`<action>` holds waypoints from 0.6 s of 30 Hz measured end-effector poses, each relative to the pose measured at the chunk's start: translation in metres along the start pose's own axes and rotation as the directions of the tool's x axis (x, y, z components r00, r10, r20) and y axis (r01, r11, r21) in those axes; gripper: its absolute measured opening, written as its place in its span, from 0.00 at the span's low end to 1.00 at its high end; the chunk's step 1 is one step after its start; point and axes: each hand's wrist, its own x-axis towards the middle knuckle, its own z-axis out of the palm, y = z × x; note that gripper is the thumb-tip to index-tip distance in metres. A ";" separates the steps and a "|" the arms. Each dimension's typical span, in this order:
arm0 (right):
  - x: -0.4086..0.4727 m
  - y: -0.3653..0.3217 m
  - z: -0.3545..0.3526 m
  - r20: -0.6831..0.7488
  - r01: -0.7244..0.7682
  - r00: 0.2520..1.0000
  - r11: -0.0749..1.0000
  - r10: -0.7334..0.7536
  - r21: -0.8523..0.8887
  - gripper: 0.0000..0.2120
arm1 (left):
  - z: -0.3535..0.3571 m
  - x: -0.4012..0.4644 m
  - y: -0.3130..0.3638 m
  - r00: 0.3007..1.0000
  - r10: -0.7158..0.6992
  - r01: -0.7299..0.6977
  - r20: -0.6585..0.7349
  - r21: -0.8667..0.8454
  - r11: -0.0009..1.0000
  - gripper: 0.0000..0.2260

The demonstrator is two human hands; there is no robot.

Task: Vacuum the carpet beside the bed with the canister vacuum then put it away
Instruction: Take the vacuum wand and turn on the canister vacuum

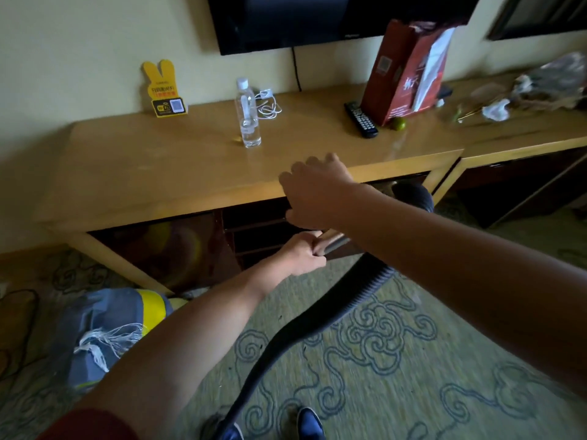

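Note:
My left hand point(303, 254) is closed around a silvery metal vacuum tube point(335, 242) just below the front edge of the wooden desk point(165, 173). A black ribbed hose point(320, 319) runs from that tube down across the patterned carpet point(413, 360) toward my feet. Another dark curve of hose point(414, 193) shows behind my right forearm. My right hand point(314, 192) hovers back-up above the tube at the desk edge, with its fingers curled and hidden. A grey and yellow fabric-covered object point(120, 325) with frayed white threads lies on the floor at the left.
On the desk stand a water bottle point(248, 115), a yellow WiFi sign point(163, 90), a white cable point(268, 104), a remote point(362, 119), a red paper bag point(405, 71) and a lime point(397, 124). A TV point(317, 17) hangs above. Dark drawers point(257, 233) sit under the desk.

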 end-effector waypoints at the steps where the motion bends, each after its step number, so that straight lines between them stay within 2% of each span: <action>1: -0.017 0.011 0.001 0.091 -0.008 0.996 1.000 0.008 0.006 0.18 | 0.006 -0.003 0.012 0.999 0.018 -0.019 0.040 0.018 1.000 0.13; 3: -0.049 0.028 0.004 0.317 -0.034 0.948 0.999 0.029 0.011 0.17 | 0.018 -0.006 0.030 0.993 0.072 -0.074 0.093 0.009 0.997 0.07; 6: -0.094 0.041 0.013 0.556 -0.067 0.827 0.996 0.085 -0.053 0.22 | 0.043 -0.008 0.063 0.956 0.178 -0.195 0.231 0.054 0.979 0.07; 11: -0.154 0.055 0.032 0.671 -0.274 0.675 0.949 0.307 -0.158 0.22 | 0.077 -0.018 0.112 0.889 0.246 -0.295 0.386 0.071 0.953 0.07; 14: -0.183 0.061 0.043 0.706 -0.403 0.589 0.900 0.394 -0.166 0.28 | 0.085 -0.028 0.129 0.842 0.315 -0.370 0.439 0.044 0.928 0.03; 16: -0.206 0.058 0.052 0.709 -0.495 0.527 0.847 0.469 -0.192 0.30 | 0.095 -0.038 0.138 0.823 0.351 -0.406 0.446 0.031 0.913 0.11; 18: -0.227 0.052 0.060 0.687 -0.568 0.496 0.797 0.530 -0.205 0.25 | 0.101 -0.050 0.146 0.799 0.373 -0.435 0.471 0.024 0.900 0.13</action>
